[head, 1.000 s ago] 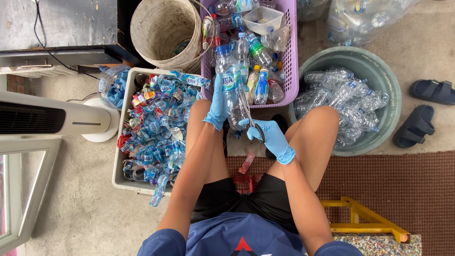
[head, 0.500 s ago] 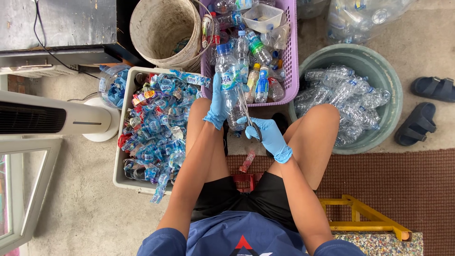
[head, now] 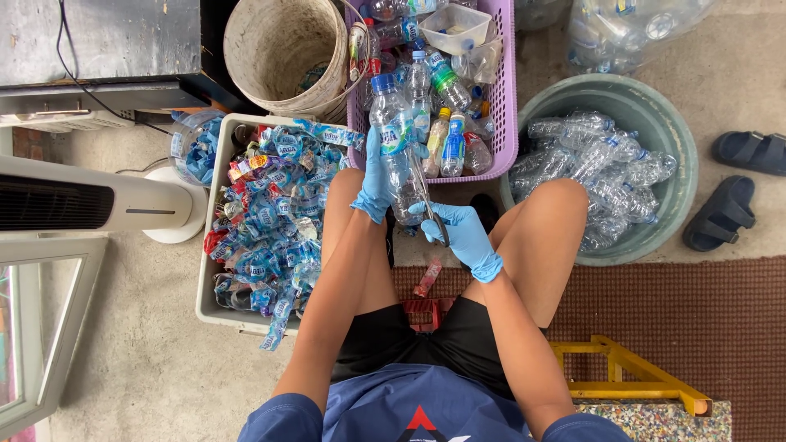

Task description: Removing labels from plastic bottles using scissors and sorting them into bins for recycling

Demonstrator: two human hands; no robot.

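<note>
My left hand [head: 378, 182], in a blue glove, grips a clear plastic bottle [head: 399, 155] with a blue cap and blue label, held over my knees. My right hand [head: 458, 231], also gloved, holds a thin cutting tool [head: 430, 206] against the lower part of that bottle. Just beyond the bottle stands a purple basket [head: 506, 98] filled with several more capped bottles. To my left a white crate [head: 210, 278] is heaped with torn blue labels and caps.
A green tub [head: 673, 164] of stripped clear bottles sits on my right, a dirty bucket [head: 282, 49] at the back. A white fan [head: 90, 203] lies at the left. Dark sandals [head: 737, 196] rest at the far right, a yellow frame [head: 622, 368] near my right leg.
Both hands stay on the bottle; the right hand with the tool has shifted slightly along the bottle's lower part. Otherwise nothing has moved.
</note>
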